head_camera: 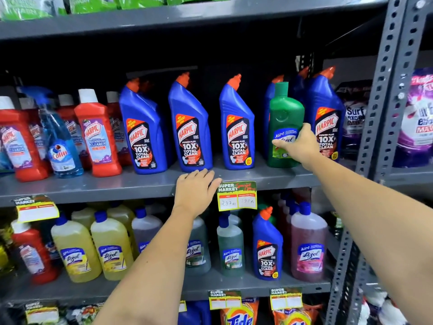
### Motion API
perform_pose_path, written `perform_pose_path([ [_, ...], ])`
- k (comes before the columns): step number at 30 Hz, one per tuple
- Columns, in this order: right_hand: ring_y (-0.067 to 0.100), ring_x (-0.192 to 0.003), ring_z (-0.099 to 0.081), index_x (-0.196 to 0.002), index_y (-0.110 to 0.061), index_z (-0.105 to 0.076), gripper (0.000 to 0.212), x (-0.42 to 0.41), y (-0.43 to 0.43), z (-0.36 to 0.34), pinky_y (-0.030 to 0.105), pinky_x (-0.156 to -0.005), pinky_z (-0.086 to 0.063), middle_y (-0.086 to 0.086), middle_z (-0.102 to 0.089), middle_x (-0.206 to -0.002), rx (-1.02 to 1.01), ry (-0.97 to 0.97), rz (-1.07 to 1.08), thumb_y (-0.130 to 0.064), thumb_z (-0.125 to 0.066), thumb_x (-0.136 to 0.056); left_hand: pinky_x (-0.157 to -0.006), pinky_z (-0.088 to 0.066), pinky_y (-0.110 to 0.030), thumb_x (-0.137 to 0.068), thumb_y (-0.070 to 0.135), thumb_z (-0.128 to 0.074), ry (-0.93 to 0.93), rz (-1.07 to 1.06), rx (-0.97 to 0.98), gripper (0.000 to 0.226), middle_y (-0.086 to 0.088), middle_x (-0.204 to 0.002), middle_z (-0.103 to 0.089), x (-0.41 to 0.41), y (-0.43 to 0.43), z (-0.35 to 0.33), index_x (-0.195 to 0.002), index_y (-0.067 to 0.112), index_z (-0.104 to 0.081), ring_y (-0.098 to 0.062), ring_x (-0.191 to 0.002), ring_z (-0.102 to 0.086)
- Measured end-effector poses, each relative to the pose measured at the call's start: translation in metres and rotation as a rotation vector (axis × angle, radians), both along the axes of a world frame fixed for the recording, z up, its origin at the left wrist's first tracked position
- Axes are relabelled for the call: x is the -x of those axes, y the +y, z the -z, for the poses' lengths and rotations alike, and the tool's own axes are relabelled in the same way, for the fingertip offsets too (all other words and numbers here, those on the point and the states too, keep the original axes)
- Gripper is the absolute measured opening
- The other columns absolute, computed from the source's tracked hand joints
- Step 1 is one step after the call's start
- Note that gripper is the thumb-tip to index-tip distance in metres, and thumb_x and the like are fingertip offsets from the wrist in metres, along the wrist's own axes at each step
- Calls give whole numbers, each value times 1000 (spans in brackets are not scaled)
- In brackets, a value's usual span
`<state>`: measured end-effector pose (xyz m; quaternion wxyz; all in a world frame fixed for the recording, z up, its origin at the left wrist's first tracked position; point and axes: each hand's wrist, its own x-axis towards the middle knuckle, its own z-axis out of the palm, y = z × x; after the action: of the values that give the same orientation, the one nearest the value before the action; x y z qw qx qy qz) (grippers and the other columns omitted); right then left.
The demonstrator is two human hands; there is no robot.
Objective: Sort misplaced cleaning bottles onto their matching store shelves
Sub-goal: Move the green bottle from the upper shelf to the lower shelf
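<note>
Two bare forearms are stretched up from the bottom of the view toward the middle shelf [117, 191]. By the right hand [302, 146] a green Lizol bottle [284, 118] is gripped around its label, fingers wrapped about the far side and thumb across the front — the bottle stands upright on the shelf, its base apparently touching the board. It is set among blue Harpic bottles [192, 137], one just to the right of that hand and others behind, so it is judged to be misplaced and about to be lifted out.

The left hand [195, 193] is laid flat and open on the shelf's front edge, holding nothing; it seems to be placed there as a brace while the reach is made. Just right of it a yellow price tag [236, 199] hangs from the edge.

Below both hands, on the lower shelf [234, 286], Lizol bottles of the same kind are lined up — yellow, green and pink — which marks the likely destination. Among them, beneath the right hand, one blue Harpic bottle [267, 247] is also seen out of place. Far left of the left hand, red Harpic bathroom cleaners [98, 134] and a blue spray bottle [61, 141] are stood.
</note>
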<state>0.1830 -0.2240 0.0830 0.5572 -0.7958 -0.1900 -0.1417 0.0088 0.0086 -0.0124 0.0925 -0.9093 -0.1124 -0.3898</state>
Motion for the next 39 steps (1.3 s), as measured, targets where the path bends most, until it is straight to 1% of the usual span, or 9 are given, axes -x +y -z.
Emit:
perform_pose_path([
  [7, 13, -95, -53, -130, 1, -41, 67, 54, -33, 12, -3, -51, -38, 5, -56, -116, -214, -194, -20, -10, -80, -76, -80, -39, -43, -97, 50, -22, -60, 12, 19, 60, -3, -103, -70, -1, -4, 4, -113, 13, -67, -26, -94, -62],
  [11, 15, -104, -62, -124, -5, -45, 66, 87, -45, 23, 14, -81, -53, 5, -61, -120, -408, -229, -33, -23, -83, -73, -110, -14, -57, -99, 44, -31, -155, 20, -35, 55, -12, -150, -40, 20, -13, 29, -142, 13, -43, -27, -141, -30],
  [14, 9, -106, -64, -116, -18, -46, 55, 116, -53, 52, 29, -97, -50, -1, -63, -115, -423, -231, -66, -23, -82, -74, -111, -2, -64, -95, 41, -39, -175, 99, -3, 59, -14, -158, -20, 49, -18, 84, -148, 14, -34, -29, -147, -10],
  [20, -13, -91, -61, -115, -16, -50, 60, 167, -35, 167, 8, -85, -46, -12, -64, -103, -235, -61, -193, -1, -84, -68, -111, -17, -58, -97, 44, -31, 355, 99, 93, 56, -9, -157, -27, 95, 0, 231, -143, 17, -45, -29, -145, -16],
  [25, -21, -84, -59, -115, -15, -49, 62, 160, 7, 260, -1, -76, -41, -15, -63, -100, -55, 154, -333, 5, -83, -67, -110, -27, -50, -102, 50, -10, 697, 130, 166, 61, -1, -150, -42, 89, 16, 282, -142, 24, -47, -23, -143, -21],
  [29, -13, -92, -63, -118, -16, -50, 59, 134, 36, 306, 7, -80, -46, -1, -68, -105, 35, 246, -409, 2, -81, -71, -116, -11, -45, -77, 68, 29, 766, 116, 285, 99, 6, -158, -4, 70, 16, 293, -154, 25, -16, -15, -146, -3],
  [33, 17, -107, -65, -123, -24, -49, 66, 108, 54, 336, 41, -95, -52, 2, -67, -115, 51, 295, -419, -26, -84, -66, -103, -39, -47, -98, 58, -1, 795, 28, 364, 75, 0, -148, -43, 64, 17, 309, -140, 18, -50, -20, -131, -45],
  [36, 12, -103, -65, -112, -38, -49, 58, 101, 63, 336, 33, -92, -52, -4, -66, -109, 71, 279, -389, -19, -83, -69, -106, -27, -46, -95, 53, -29, 753, 38, 357, 61, -5, -145, -49, 66, 17, 325, -139, 16, -51, -22, -131, -44],
  [39, 9, -100, -64, -105, -44, -48, 58, 100, 68, 336, 26, -88, -51, -7, -65, -105, 98, 243, -375, -11, -82, -71, -107, -21, -47, -96, 53, -26, 722, 11, 344, 63, -7, -147, -45, 64, 14, 327, -141, 13, -47, -23, -134, -35],
])
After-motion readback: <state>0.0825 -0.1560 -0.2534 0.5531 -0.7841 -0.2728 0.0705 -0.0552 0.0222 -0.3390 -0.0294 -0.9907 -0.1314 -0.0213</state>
